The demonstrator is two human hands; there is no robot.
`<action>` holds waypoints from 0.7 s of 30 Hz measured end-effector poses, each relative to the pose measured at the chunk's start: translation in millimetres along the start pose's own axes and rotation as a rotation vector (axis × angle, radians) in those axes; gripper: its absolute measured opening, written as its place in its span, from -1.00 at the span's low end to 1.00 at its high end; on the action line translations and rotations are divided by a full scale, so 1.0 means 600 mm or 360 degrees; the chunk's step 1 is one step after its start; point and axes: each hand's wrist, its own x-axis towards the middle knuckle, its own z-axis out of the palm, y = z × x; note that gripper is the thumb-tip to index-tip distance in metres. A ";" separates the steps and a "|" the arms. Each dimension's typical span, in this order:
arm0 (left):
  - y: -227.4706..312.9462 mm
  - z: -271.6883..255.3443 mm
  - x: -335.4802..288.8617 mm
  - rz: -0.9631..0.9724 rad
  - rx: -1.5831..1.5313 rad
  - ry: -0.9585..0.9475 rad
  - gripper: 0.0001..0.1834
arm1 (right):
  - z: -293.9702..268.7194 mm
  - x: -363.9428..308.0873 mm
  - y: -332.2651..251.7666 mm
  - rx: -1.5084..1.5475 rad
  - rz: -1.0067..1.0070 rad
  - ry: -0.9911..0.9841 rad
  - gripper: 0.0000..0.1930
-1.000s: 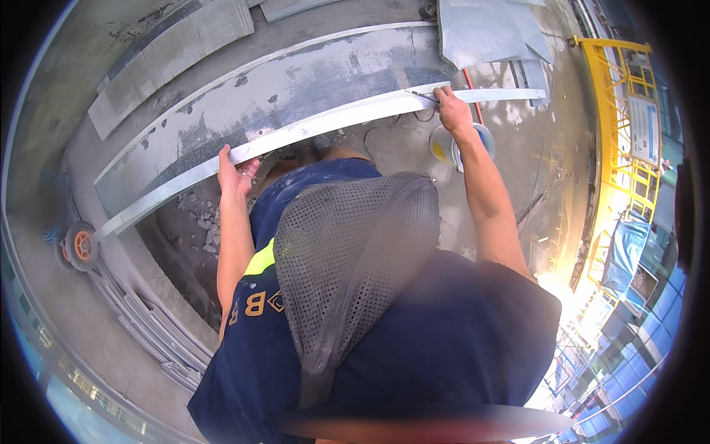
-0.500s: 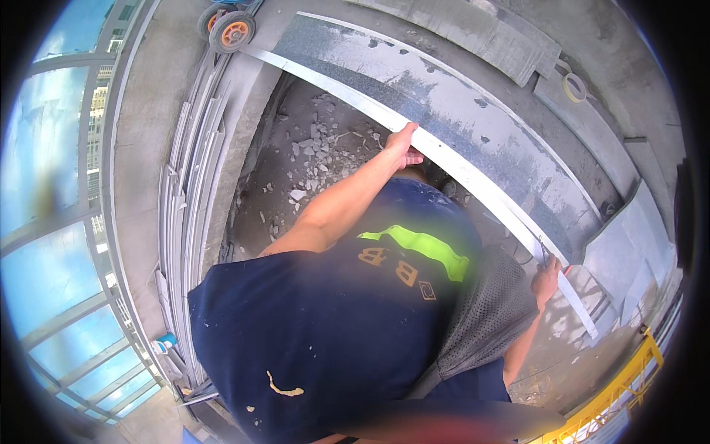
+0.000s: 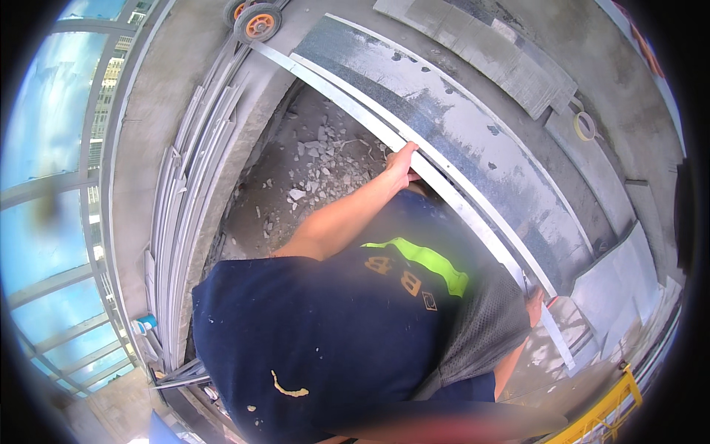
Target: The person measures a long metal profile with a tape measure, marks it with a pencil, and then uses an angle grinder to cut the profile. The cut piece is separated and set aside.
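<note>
A long pale metal strip (image 3: pixel 466 209) runs from the upper left to the lower right, in front of my body. My left hand (image 3: pixel 401 164) is closed around its middle, thumb over the top. Near its lower right end my right hand (image 3: pixel 534 307) is closed, partly hidden by my sleeve, and touches the strip. A thin dark tool (image 3: pixel 526 281) sticks up from its fingers; its kind is unclear. Just beyond lies a second pale strip (image 3: pixel 484 201), along the near edge of a grey, blotchy slab (image 3: pixel 451 111). A narrow gap separates the two strips.
Broken rubble (image 3: pixel 322 155) fills a recess left of my arm. Bundled metal profiles (image 3: pixel 174 214) lie along its left ledge, beneath wheels (image 3: pixel 259 26). A tape roll (image 3: pixel 584 126), a grey board (image 3: pixel 481 44), a bent sheet (image 3: pixel 617 277) and a yellow frame (image 3: pixel 603 414) lie around.
The held strip has come toward me, away from the slab, so a gap now shows between the two strips. My right hand has shifted lower with it. The view has turned slightly.
</note>
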 end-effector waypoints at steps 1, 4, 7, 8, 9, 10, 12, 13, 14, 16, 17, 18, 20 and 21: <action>0.002 -0.008 0.001 0.0006 -0.0186 0.0049 -0.65 | -0.001 -0.003 -0.002 0.0027 -0.0039 -0.0017 -0.50; 0.007 -0.022 0.001 0.0063 -0.0379 0.0126 -0.69 | -0.008 -0.011 -0.011 0.0032 -0.0122 -0.0053 -0.47; 0.009 -0.016 -0.006 0.0199 -0.0586 0.0190 -0.73 | -0.019 -0.015 -0.020 0.0002 -0.0231 0.0014 -0.43; 0.010 -0.016 -0.011 0.0227 -0.0613 0.0198 -0.73 | -0.022 -0.017 -0.022 0.0006 -0.0275 0.0048 -0.42; 0.010 -0.014 -0.015 0.0252 -0.0632 0.0214 -0.74 | -0.026 -0.020 -0.024 -0.0012 -0.0309 0.0086 -0.41; 0.010 -0.015 -0.019 0.0267 -0.0663 0.0246 -0.76 | -0.030 -0.023 -0.024 -0.0019 -0.0344 0.0122 -0.41; 0.009 -0.020 -0.026 0.0315 -0.0733 0.0297 -0.77 | -0.034 -0.025 -0.027 -0.0015 -0.0371 0.0130 -0.40; 0.012 -0.024 -0.025 0.0310 -0.0698 0.0355 -0.79 | -0.034 -0.023 -0.032 -0.0004 -0.0363 0.0103 -0.39; 0.019 -0.027 -0.021 0.0346 -0.0707 0.0333 -0.78 | -0.034 -0.022 -0.038 0.0010 -0.0318 0.0053 -0.39; 0.041 -0.034 -0.006 0.0399 -0.0729 0.0305 -0.77 | -0.028 -0.012 -0.062 -0.0050 -0.0335 -0.0014 -0.39; 0.056 -0.035 0.004 0.0404 -0.0696 0.0348 -0.77 | -0.026 -0.006 -0.076 -0.0073 -0.0317 -0.0059 -0.38; 0.069 -0.032 0.012 0.0408 -0.0678 0.0360 -0.78 | -0.026 -0.001 -0.090 -0.0073 -0.0315 -0.0031 -0.38; 0.089 -0.029 0.020 0.0412 -0.0649 0.0393 -0.78 | -0.034 0.007 -0.108 -0.0055 -0.0339 0.0034 -0.38; 0.093 -0.021 0.019 0.0427 -0.0682 0.0374 -0.80 | -0.039 0.009 -0.111 -0.0046 -0.0289 0.0074 -0.38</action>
